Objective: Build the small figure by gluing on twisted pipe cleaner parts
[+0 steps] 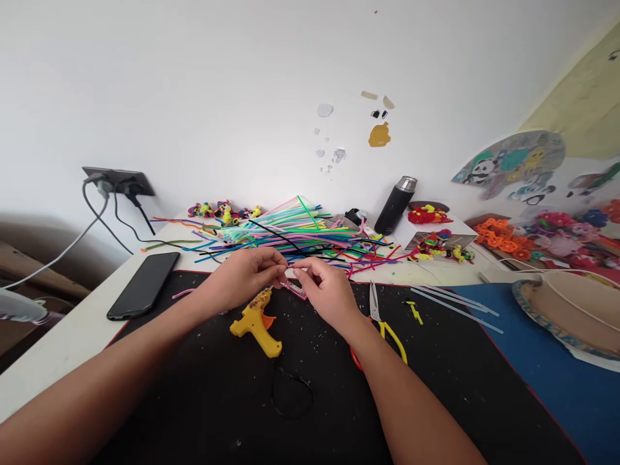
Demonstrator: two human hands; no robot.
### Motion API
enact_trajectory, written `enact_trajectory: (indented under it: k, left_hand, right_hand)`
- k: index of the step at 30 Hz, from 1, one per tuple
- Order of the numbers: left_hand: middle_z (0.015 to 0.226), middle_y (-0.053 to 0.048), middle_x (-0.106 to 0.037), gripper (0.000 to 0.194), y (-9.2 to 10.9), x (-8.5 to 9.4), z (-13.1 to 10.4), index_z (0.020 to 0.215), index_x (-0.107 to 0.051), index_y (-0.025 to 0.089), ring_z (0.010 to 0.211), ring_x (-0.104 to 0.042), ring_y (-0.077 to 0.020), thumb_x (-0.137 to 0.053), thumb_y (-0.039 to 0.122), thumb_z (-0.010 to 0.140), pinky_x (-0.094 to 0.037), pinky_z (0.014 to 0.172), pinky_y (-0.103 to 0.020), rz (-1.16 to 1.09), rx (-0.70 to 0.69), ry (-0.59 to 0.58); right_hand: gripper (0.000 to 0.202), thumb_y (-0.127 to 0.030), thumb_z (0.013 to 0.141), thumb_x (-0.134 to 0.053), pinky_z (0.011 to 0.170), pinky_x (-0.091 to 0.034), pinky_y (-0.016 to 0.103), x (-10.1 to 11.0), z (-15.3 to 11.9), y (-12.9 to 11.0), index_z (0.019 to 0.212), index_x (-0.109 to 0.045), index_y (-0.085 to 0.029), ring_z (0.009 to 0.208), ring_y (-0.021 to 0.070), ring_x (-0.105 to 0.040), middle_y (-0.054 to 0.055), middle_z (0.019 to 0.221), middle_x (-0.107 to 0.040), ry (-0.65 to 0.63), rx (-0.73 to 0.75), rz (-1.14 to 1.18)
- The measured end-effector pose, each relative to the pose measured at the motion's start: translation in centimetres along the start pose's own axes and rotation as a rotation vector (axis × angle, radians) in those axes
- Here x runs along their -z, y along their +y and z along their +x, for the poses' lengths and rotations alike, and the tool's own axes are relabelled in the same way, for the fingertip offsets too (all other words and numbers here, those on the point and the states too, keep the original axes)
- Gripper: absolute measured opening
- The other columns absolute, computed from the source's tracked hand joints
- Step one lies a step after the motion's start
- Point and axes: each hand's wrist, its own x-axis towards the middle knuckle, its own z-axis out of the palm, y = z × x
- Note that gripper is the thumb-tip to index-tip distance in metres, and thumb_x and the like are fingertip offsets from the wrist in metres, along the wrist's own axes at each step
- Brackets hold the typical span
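My left hand point(247, 274) and my right hand point(327, 290) meet over the far part of the black mat point(203, 400), fingertips pinched together. Between them is a small pale pink piece that looks like a pipe cleaner point(289, 267), mostly covered by the fingers. Just under the fingertips shows a pink, frame-like object point(296, 291); whether it is held or lies on the mat, I cannot tell. A yellow glue gun point(256, 326) lies below my left hand. Scissors point(374, 303) with yellow and red handles lie partly behind my right forearm.
Behind the hands is a heap of coloured pipe cleaners point(285, 232). A phone point(144, 284) lies at left, below plugged-in cables point(130, 187). At right are a black flask point(396, 205), clear glue sticks point(458, 307), a yellow-green scrap point(415, 312) and a round tray point(526, 303).
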Motion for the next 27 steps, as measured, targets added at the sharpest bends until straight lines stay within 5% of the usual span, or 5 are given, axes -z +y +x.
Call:
enact_trajectory:
  k: [9,15,23,27]
  left_hand:
    - [0.085,-0.001,-0.08,0.027,0.3,-0.1,-0.1,0.092,-0.07,0.024,0.079,-0.078,-0.0228,-0.06,0.049,0.094,-0.06,0.073,-0.03,-0.007,0.002,-0.065]
    - [0.086,-0.003,-0.081,0.028,0.7,-0.5,-0.2,0.092,-0.07,0.023,0.081,-0.078,-0.0237,-0.061,0.049,0.093,-0.061,0.076,-0.032,-0.12,0.029,-0.099]
    - [0.086,-0.001,-0.08,0.027,0.1,0.8,-0.2,0.09,-0.068,0.024,0.081,-0.077,-0.0226,-0.06,0.05,0.092,-0.059,0.075,-0.03,0.015,0.02,-0.109]
    - [0.088,-0.002,-0.079,0.03,-0.1,1.5,-0.4,0.095,-0.069,0.024,0.078,-0.075,-0.021,-0.058,0.052,0.094,-0.054,0.071,-0.028,0.091,0.012,-0.004]
  right_hand:
    - [0.022,-0.035,0.102,-0.057,0.062,-0.037,0.027,0.0,-0.2,0.0,0.106,-0.076,-0.025,0.062,0.0162,-0.06,0.001,0.076,-0.073,-0.005,0.099,-0.145]
    - [0.02,-0.035,0.096,-0.057,0.057,-0.032,0.027,-0.2,-0.3,-0.4,0.09,-0.072,-0.023,0.049,0.0135,-0.047,-0.004,0.056,-0.056,0.036,0.079,-0.214]
    - [0.018,-0.033,0.095,-0.055,0.054,-0.027,0.028,0.1,-0.2,-0.6,0.082,-0.064,-0.023,0.049,0.013,-0.043,-0.006,0.054,-0.044,0.06,0.062,-0.119]
    - [0.018,-0.032,0.096,-0.055,0.054,-0.027,0.027,-0.2,-0.3,-0.6,0.083,-0.062,-0.022,0.048,0.0122,-0.041,-0.008,0.053,-0.042,0.075,0.06,-0.058]
